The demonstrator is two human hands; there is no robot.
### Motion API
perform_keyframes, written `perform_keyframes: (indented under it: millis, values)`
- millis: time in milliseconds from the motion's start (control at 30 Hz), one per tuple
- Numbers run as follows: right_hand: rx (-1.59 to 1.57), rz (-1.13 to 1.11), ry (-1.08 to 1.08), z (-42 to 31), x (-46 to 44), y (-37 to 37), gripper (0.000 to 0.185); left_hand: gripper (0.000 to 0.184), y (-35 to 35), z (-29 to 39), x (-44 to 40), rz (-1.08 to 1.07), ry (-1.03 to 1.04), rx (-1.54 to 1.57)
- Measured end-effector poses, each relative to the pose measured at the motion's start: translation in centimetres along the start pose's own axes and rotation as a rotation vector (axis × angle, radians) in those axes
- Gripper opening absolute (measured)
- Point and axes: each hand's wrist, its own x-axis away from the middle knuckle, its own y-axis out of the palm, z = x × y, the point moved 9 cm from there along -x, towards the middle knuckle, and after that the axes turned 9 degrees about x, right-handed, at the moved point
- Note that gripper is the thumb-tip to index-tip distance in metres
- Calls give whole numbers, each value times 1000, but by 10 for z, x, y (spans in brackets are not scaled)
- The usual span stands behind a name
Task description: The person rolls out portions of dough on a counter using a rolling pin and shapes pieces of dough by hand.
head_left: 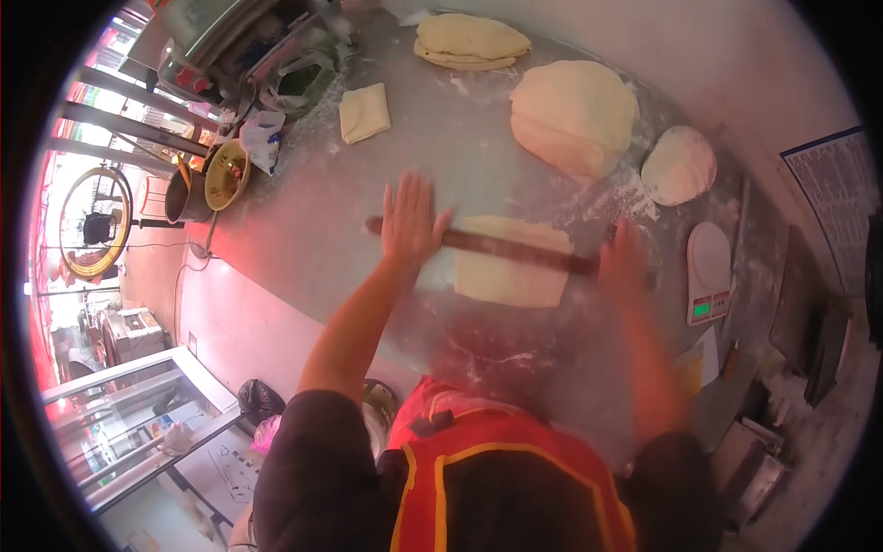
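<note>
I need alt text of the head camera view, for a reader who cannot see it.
A person's flat left hand and blurred right hand rest on a dark rolling pin lying across a flat sheet of dough on a floury grey table. Beyond are a folded dough piece and three larger dough masses; a white scale sits at right.

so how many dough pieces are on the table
5: flat sheet under the rolling pin; small square beyond the left hand; layered piece farthest away; large mound to its right; round lump beyond the scale. The layered piece may be several.
</note>
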Motion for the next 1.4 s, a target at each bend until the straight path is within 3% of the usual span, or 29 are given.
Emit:
perform_keyframes:
  millis: [67,133,233,300,333,367,400,433,467,567,600,700,767,833,900,1033,1100,1167,1233,1333,1367,1400]
  values:
    - [110,-115,-48,-12,63,1,60,67,-6,0,69,-45,-35,119]
    - [-77,-150,-39,-24,125,-23,64,67,-16,4,135,-29,-39,204]
    - [14,-135,-8,-11,143,10,66,70,5,-4,132,-170,-116,205]
    - [15,-173,-54,-10,103,40,66,38,8,-12,83,59,-124,363]
    - [-16,-268,-62,-6,89,53,66,31,5,-17,70,93,-162,506]
    - [-12,-336,-73,-3,82,61,65,35,6,-17,59,-146,-265,383]
    - [11,-400,-97,5,79,67,65,44,-2,-14,71,-7,-169,308]
    - [-82,-112,-15,22,80,51,65,50,-8,-7,91,171,43,270]
    - [12,-107,-25,31,78,63,60,46,-4,-6,102,128,154,213]
    - [-293,-228,-39,-68,35,-8,52,35,0,-11,107,35,168,227]
    - [-334,-201,-179,-98,15,-11,54,32,8,-10,99,-11,158,220]
    - [-440,-251,-441,-150,-30,17,59,26,7,6,110,-139,127,271]
    - [-521,-431,-434,-168,-50,49,55,23,-4,11,123,-173,110,286]
    - [-388,-672,-467,-193,-57,46,47,22,-11,24,149,-164,101,290]
    - [-449,-814,-509,-214,-50,25,39,20,-27,39,176,-96,126,323]
    - [-784,-952,-743,-306,-8,-56,37,17,-14,41,189,-153,28,408]
    - [-655,-932,-992,-342,13,-49,40,16,-62,53,194,58,122,252]
    - [-458,-755,-1159,-374,18,29,42,15,-65,54,196,94,124,247]
    - [-406,-556,-1127,-384,-3,88,42,16,-27,46,196,-48,32,396]
    - [-300,-255,-885,-353,-50,118,44,17,-58,50,198,-24,114,355]
    - [-418,-324,-739,-331,-54,113,45,18,-45,37,194,-228,-38,348]
    - [-523,-395,-562,-305,-56,101,47,20,-35,31,196,-255,-112,404]
